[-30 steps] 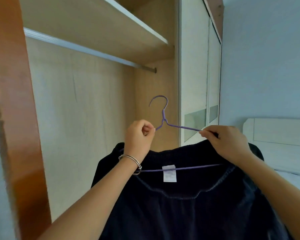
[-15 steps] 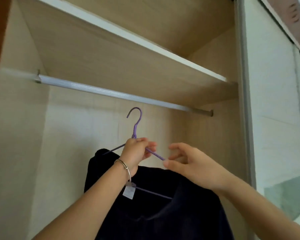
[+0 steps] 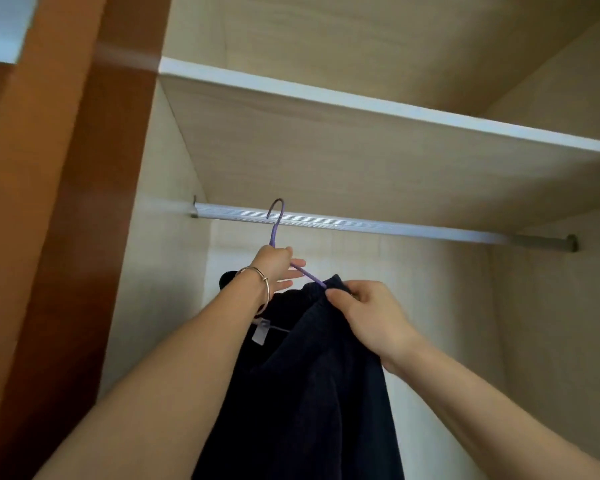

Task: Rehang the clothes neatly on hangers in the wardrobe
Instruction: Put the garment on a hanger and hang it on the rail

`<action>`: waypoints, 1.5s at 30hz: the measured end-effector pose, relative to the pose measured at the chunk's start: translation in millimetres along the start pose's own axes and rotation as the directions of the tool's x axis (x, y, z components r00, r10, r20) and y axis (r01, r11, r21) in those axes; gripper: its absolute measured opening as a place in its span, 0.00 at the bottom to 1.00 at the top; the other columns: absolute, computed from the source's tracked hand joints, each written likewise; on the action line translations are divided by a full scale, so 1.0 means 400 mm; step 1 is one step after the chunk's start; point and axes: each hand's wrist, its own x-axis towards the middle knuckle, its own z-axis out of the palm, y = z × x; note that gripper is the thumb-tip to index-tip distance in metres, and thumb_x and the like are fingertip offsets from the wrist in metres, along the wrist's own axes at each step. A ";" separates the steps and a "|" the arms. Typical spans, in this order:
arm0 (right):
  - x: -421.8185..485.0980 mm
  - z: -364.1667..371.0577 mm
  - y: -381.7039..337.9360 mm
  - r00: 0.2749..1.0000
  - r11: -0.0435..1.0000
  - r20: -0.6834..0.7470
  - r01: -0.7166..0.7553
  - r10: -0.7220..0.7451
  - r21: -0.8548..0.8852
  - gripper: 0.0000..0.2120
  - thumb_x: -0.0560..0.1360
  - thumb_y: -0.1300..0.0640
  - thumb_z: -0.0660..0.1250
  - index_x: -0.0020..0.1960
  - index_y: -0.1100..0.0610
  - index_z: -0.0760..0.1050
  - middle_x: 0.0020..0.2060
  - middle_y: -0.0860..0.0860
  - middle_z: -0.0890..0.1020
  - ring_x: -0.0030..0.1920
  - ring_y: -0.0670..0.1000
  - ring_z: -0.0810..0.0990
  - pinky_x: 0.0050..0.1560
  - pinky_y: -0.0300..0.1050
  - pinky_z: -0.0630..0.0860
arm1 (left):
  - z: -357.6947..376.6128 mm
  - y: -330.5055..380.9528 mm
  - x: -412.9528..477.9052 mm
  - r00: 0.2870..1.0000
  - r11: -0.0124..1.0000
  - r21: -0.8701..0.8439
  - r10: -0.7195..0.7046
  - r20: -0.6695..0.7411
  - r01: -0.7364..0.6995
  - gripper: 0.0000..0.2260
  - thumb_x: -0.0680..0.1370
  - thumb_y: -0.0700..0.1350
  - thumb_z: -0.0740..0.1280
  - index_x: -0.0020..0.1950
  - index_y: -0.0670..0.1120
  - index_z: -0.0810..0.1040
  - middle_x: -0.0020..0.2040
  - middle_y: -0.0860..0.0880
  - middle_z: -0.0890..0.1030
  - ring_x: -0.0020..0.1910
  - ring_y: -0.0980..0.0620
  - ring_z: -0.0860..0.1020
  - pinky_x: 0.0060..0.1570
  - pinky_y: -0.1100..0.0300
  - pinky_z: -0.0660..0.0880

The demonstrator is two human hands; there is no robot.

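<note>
- wardrobe [image 3: 174, 271], mid-rehang: you lift a purple hanger [image 3: 274, 233] loaded with a dark garment [image 3: 309, 393] up to the rail [image 3: 361, 225], under the shelf [image 3: 361, 112].
- your left hand [image 3: 274, 266], bangle [image 3: 262, 289] at the wrist, holds the hanger where the neck meets the arms. a couple of fingers splay loose past the wire.
- your right hand [image 3: 368, 317] pinches the garment's bunched top edge where the hanger's right arm runs into the cloth. the two hands work near each other, not touching.
- the hook crosses the rail close to its left end. from this low angle you cannot tell whether it sits over the rail or only in front of it.
- the garment hangs below both hands, gathered toward the right arm of the hanger, its white label [image 3: 260, 334] showing behind your left wrist.
- step in hand, by the look of it: seating the hook while tidying the cloth.
- next move calls for your left hand to settle the hook fully over the rail and feel it bear the weight. your right hand then needs to spread the bunched edge evenly along the hanger before you let go, or the garment may hang lopsided and slide off.
</note>
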 end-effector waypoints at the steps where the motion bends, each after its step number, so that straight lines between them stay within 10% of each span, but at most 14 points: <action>1: 0.017 0.018 -0.004 1.000 1.000 0.004 -0.008 0.008 0.029 0.14 0.75 0.58 0.61 0.42 0.70 0.74 0.32 0.56 0.74 0.34 0.53 0.71 0.37 0.46 0.68 | -0.017 -0.005 0.008 1.000 0.998 0.057 -0.006 -0.010 0.007 0.16 0.81 0.46 0.53 0.66 0.40 0.64 0.43 0.49 0.80 0.39 0.52 0.78 0.41 0.59 0.71; 7: 0.100 0.111 -0.044 0.999 0.995 -0.049 -0.009 0.013 0.095 0.14 0.74 0.59 0.60 0.41 0.70 0.75 0.32 0.57 0.75 0.35 0.54 0.72 0.37 0.46 0.67 | -0.057 0.009 0.053 0.995 0.979 0.199 0.064 -0.073 -0.049 0.13 0.77 0.50 0.58 0.35 0.45 0.71 0.34 0.48 0.75 0.34 0.50 0.72 0.36 0.59 0.65; 12: 0.138 0.160 -0.087 0.997 1.000 -0.079 0.012 -0.013 -0.010 0.12 0.75 0.59 0.59 0.33 0.60 0.70 0.28 0.52 0.71 0.33 0.54 0.71 0.31 0.42 0.65 | -0.095 0.010 0.093 0.990 0.979 0.198 0.080 -0.113 -0.056 0.19 0.79 0.52 0.55 0.31 0.45 0.71 0.37 0.43 0.76 0.41 0.45 0.71 0.44 0.58 0.67; 15: 0.136 0.199 -0.074 0.998 0.999 -0.060 -0.035 0.035 0.003 0.12 0.75 0.57 0.59 0.34 0.58 0.67 0.30 0.51 0.70 0.32 0.53 0.70 0.28 0.41 0.63 | -0.117 -0.027 0.103 0.994 0.987 0.158 0.017 -0.108 0.000 0.21 0.80 0.52 0.53 0.30 0.44 0.69 0.22 0.49 0.77 0.32 0.47 0.70 0.33 0.62 0.68; 18: 0.119 0.216 -0.056 0.998 0.997 -0.005 -0.065 0.065 0.044 0.14 0.76 0.58 0.58 0.31 0.57 0.64 0.30 0.51 0.69 0.29 0.50 0.68 0.27 0.41 0.62 | -0.127 -0.068 0.099 0.995 0.984 0.149 -0.094 -0.040 0.099 0.20 0.80 0.54 0.53 0.33 0.44 0.70 0.25 0.48 0.76 0.30 0.49 0.70 0.30 0.63 0.67; 22: 0.084 0.210 -0.049 0.989 0.994 0.145 -0.041 0.026 0.098 0.14 0.76 0.60 0.58 0.32 0.54 0.66 0.29 0.49 0.71 0.29 0.46 0.70 0.24 0.34 0.65 | -0.140 -0.095 0.093 0.996 0.982 0.177 -0.061 -0.057 0.071 0.24 0.78 0.57 0.55 0.53 0.39 0.79 0.51 0.39 0.79 0.49 0.42 0.77 0.60 0.54 0.72; 25: 0.040 0.206 -0.030 0.969 0.992 0.249 -0.032 0.000 0.125 0.02 0.74 0.59 0.61 0.43 0.54 0.71 0.37 0.50 0.76 0.38 0.49 0.77 0.31 0.35 0.71 | -0.142 -0.120 0.053 0.982 0.981 0.182 -0.027 -0.189 0.062 0.26 0.77 0.58 0.57 0.54 0.37 0.78 0.50 0.40 0.79 0.51 0.42 0.77 0.63 0.50 0.72; 29: -0.007 0.201 0.032 0.962 0.991 0.247 0.099 -0.118 0.088 0.24 0.74 0.57 0.63 0.68 0.54 0.63 0.38 0.48 0.75 0.40 0.48 0.77 0.38 0.36 0.73 | -0.142 -0.164 -0.026 0.926 0.999 -0.037 0.021 -0.377 -0.038 0.20 0.81 0.47 0.52 0.42 0.37 0.77 0.41 0.41 0.77 0.40 0.44 0.76 0.44 0.56 0.74; 33: -0.060 0.196 0.098 0.945 0.977 0.281 0.119 -0.167 0.179 0.29 0.74 0.56 0.65 0.72 0.51 0.58 0.40 0.42 0.74 0.42 0.43 0.76 0.43 0.35 0.75 | -0.117 -0.273 -0.185 0.877 0.994 0.041 0.108 -0.468 -0.101 0.13 0.81 0.47 0.54 0.50 0.44 0.77 0.54 0.42 0.79 0.54 0.45 0.77 0.61 0.49 0.72; 39: -0.198 0.222 0.235 0.928 0.959 0.360 -0.007 -0.099 0.282 0.20 0.75 0.55 0.66 0.65 0.53 0.67 0.48 0.42 0.77 0.51 0.45 0.78 0.47 0.29 0.73 | -0.016 -0.462 -0.558 0.964 0.983 0.181 0.026 -0.265 0.023 0.06 0.78 0.52 0.58 0.53 0.62 0.66 0.53 0.65 0.73 0.54 0.73 0.74 0.50 0.75 0.70; 41: -0.249 0.246 0.276 0.928 0.953 0.369 -0.067 -0.049 0.294 0.10 0.75 0.55 0.65 0.56 0.52 0.72 0.42 0.41 0.78 0.47 0.46 0.79 0.43 0.28 0.74 | 0.004 -0.527 -0.623 0.976 0.941 0.322 -0.030 -0.216 0.100 0.21 0.74 0.52 0.67 0.60 0.63 0.60 0.53 0.73 0.66 0.54 0.77 0.68 0.48 0.80 0.67; 45: -0.337 0.285 0.322 0.931 0.925 0.362 -0.176 0.044 0.338 0.05 0.75 0.50 0.65 0.46 0.51 0.75 0.36 0.43 0.79 0.40 0.46 0.80 0.42 0.36 0.77 | 0.001 -0.640 -0.688 0.933 0.822 0.469 -0.190 -0.307 0.322 0.21 0.74 0.44 0.67 0.66 0.52 0.66 0.53 0.58 0.78 0.48 0.65 0.78 0.46 0.73 0.75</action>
